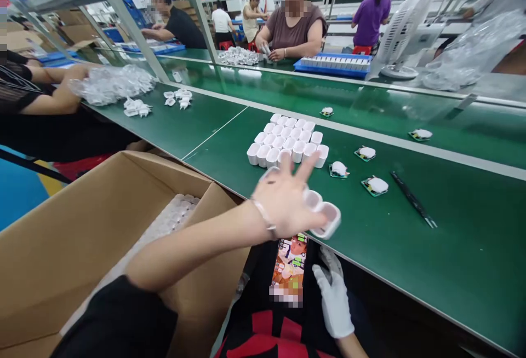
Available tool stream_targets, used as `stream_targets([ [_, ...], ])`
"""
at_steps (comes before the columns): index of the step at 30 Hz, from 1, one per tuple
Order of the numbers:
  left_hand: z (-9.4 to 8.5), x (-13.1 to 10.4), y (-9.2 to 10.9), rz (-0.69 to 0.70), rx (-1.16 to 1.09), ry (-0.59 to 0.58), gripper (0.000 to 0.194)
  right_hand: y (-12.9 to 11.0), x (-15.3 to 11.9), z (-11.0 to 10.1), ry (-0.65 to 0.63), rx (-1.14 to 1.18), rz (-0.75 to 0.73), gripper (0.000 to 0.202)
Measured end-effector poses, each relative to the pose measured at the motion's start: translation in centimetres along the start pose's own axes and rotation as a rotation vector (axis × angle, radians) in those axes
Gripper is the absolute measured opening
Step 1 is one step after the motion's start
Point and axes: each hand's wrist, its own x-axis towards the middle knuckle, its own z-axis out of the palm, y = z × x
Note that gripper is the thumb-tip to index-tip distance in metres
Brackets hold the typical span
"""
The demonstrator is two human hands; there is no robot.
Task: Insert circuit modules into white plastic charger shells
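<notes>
Between the block of white shells and the table's near edge lies a strip of bare green mat, partly taken by the left hand over two loose shells. To the right, four small boards and a black tool dot the mat; beyond them it lies bare. An open carton blocks the left.

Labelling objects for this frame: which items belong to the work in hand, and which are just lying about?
In hand:
- left hand on open white plastic shells
- block of white plastic shells
- cardboard box

Lying about:
- phone by gloved right hand
- green circuit boards
- black tweezers
- white fan
</notes>
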Motion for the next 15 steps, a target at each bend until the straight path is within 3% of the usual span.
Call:
stream_targets([
  [3,2.4,3.7,2.8,-0.035,0.019,0.016,0.102,0.0,0.1,-0.3,0.007,0.015,-0.005,0.053],
  [8,4.0,8.3,2.4,-0.248,0.045,0.077,0.106,0.1,0.1,-0.8,0.008,0.076,0.042,0.055],
  [12,4.0,8.4,2.4,-0.285,0.022,0.188,0.106,0.2,0.3,-0.2,0.041,0.086,0.056,0.055],
  [15,2.4,6.7,2.2,-0.258,0.038,0.314,0.090,-1.5,1.0,-1.1,0.026,0.032,0.027,0.051],
])
